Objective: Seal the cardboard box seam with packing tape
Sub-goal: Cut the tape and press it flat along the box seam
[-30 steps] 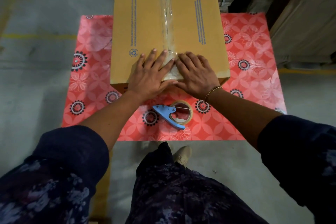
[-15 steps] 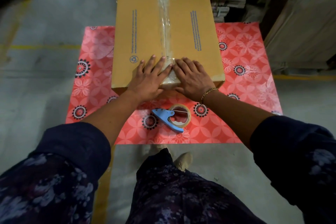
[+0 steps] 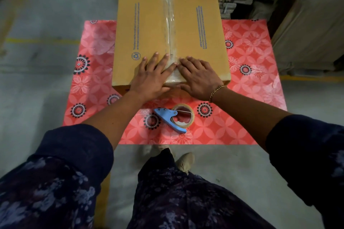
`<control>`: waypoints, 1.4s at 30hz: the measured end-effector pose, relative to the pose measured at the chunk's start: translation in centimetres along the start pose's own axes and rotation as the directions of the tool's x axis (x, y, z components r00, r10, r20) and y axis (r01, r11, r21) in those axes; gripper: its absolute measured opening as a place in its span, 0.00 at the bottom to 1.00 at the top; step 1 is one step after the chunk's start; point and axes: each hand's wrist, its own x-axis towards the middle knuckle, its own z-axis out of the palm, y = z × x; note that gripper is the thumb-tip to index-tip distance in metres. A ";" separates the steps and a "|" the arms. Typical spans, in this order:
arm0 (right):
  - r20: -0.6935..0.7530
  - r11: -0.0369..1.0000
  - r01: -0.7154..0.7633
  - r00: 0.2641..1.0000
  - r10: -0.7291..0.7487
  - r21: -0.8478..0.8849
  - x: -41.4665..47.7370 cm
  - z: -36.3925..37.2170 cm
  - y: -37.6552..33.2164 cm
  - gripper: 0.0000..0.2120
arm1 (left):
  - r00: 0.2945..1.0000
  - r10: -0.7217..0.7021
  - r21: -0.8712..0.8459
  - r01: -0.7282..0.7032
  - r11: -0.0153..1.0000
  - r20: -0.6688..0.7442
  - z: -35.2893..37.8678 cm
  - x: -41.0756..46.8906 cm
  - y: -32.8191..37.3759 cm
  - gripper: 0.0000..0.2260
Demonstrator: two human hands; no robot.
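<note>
Closed cardboard box [image 3: 149, 29] on a red patterned mat [image 3: 251, 72], its centre seam covered by clear packing tape [image 3: 168, 24]; contents hidden.

The left hand [image 3: 151, 78] and right hand [image 3: 199, 77] lie flat with fingers spread, pressing the tape's near end, which appears to fold over the box's front edge; neither grips anything. A blue tape dispenser [image 3: 176, 119] rests on the mat just before the box.

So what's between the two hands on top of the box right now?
In the head view, the strip of clear packing tape over the box seam runs between the left hand and right hand, whose fingertips nearly meet across it.
</note>
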 end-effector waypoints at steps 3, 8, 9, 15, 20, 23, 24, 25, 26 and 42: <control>0.022 1.000 0.012 1.000 -0.011 -0.026 0.2 0.1 -0.1 0.35 | 0.999 0.012 0.006 -0.012 1.000 0.032 -0.3 0.0 -0.4 0.43; 0.055 1.000 0.000 0.998 0.002 -0.030 0.0 -0.4 -0.2 0.35 | 0.998 0.017 -0.015 -0.016 1.000 0.061 -0.3 0.0 -0.4 0.48; 0.067 0.999 -0.001 0.998 0.003 -0.032 0.0 -0.6 -0.2 0.35 | 0.998 0.019 -0.024 -0.017 1.000 0.068 -0.4 0.0 -0.5 0.49; 0.016 0.998 -0.041 0.999 0.041 0.048 -0.3 -0.8 -0.5 0.38 | 0.999 0.012 -0.149 -0.007 0.989 0.030 -1.1 -0.5 -0.4 0.40; -0.010 0.999 -0.053 0.999 0.053 0.011 -0.2 -0.2 -0.6 0.36 | 0.999 0.020 -0.100 -0.025 0.995 -0.050 -0.6 -0.4 -0.5 0.35; -0.008 0.999 -0.041 0.999 0.041 -0.005 -0.1 0.0 -0.5 0.35 | 0.997 0.037 -0.086 -0.042 0.995 -0.061 -0.4 -0.4 -0.5 0.35; -0.012 0.999 -0.036 0.999 0.036 -0.008 -0.2 0.0 -0.5 0.35 | 0.997 0.038 -0.081 -0.043 0.996 -0.062 -0.3 -0.3 -0.6 0.36; -0.012 0.999 -0.031 0.999 0.031 -0.012 -0.2 0.0 -0.4 0.35 | 0.998 0.039 -0.076 -0.043 0.996 -0.058 -0.2 -0.3 -0.6 0.37; -0.013 1.000 -0.026 1.000 0.026 -0.017 -0.2 0.0 -0.4 0.35 | 0.998 0.041 -0.069 -0.045 0.997 -0.052 -0.1 -0.3 -0.7 0.37; 0.075 0.998 -0.063 0.995 0.065 -0.022 -0.2 -0.6 -1.0 0.40 | 0.996 0.035 -0.056 -0.030 0.998 0.082 -0.5 0.1 -0.5 0.41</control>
